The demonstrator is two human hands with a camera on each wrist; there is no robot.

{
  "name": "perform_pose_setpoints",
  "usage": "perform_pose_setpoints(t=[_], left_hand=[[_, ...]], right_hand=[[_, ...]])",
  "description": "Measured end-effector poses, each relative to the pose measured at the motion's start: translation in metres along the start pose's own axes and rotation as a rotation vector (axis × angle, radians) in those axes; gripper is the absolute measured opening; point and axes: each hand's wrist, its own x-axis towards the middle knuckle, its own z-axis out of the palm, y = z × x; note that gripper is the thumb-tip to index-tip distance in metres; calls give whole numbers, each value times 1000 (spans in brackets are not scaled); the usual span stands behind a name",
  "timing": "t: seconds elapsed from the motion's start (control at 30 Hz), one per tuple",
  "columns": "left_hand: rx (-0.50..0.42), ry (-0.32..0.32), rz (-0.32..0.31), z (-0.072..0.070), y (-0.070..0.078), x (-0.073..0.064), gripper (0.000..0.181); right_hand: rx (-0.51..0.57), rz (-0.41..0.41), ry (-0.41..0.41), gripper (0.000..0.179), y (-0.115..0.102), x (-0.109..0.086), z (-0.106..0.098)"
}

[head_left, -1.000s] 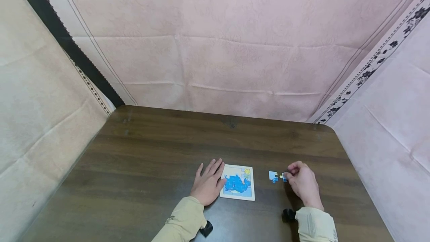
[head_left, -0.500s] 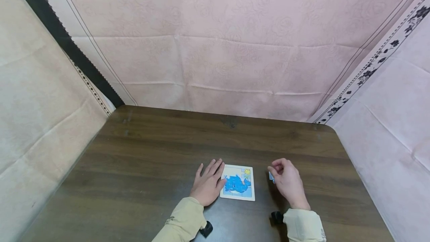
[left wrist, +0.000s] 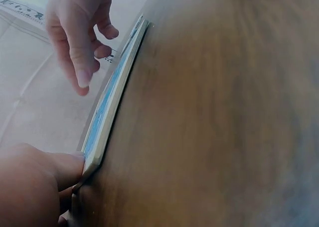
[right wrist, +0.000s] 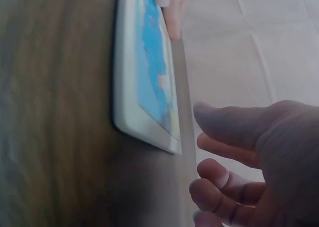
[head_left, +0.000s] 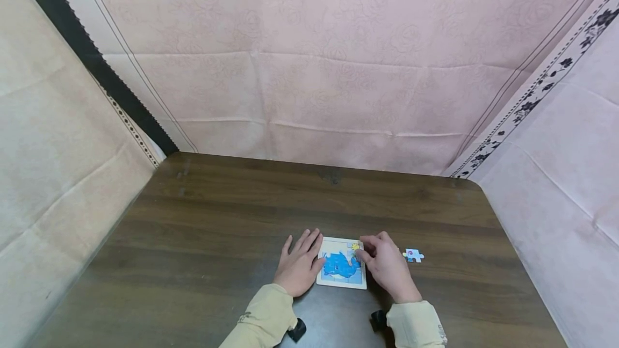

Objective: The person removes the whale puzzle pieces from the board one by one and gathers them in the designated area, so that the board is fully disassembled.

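In the head view a square whale jigsaw puzzle (head_left: 340, 265) in a pale frame lies on the brown table. My left hand (head_left: 298, 265) rests at its left side with fingers straight and spread. The left thumb (left wrist: 67, 169) touches the frame's edge. My right hand (head_left: 387, 266) is over the puzzle's right edge, near the yellow sun, thumb and fingertips brought together. A jigsaw piece seems pinched there, since it is gone from the table, but the fingers hide it. Another loose jigsaw piece (head_left: 413, 255), light blue with a yellow knob, lies right of that hand.
The brown table (head_left: 232, 214) extends around the puzzle. Pale cloth (head_left: 309, 69) hangs behind it and at both sides. A black device (head_left: 379, 320) sits at the right wrist and another black device (head_left: 297, 330) at the left.
My right hand has moved left from the loose pieces to the puzzle's right edge. The left one of two loose pieces is gone from its place. My left hand has stayed still.
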Motion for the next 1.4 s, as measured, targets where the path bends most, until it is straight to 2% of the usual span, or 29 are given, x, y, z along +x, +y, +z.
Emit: perform_pose_setpoints(t=[0.23,0.57,0.83,1.13,1.4], left_hand=[[2,-15,-2,1,-1,0,61],[-3,-14,-6,1,-1,-1,61],[11,-13,-6,1,0,-1,61],[21,-10,1,1,-1,0,61],[21,-13,1,3,-1,2,60]], right_hand=[[-70,2,-38,38,-2,2,10],[-127,-40,-15,31,-2,1,9],[-273,-84,56,33,-5,1,8],[-363,-122,34,29,-12,5,3],[-392,-97,26,30,-16,11,4]])
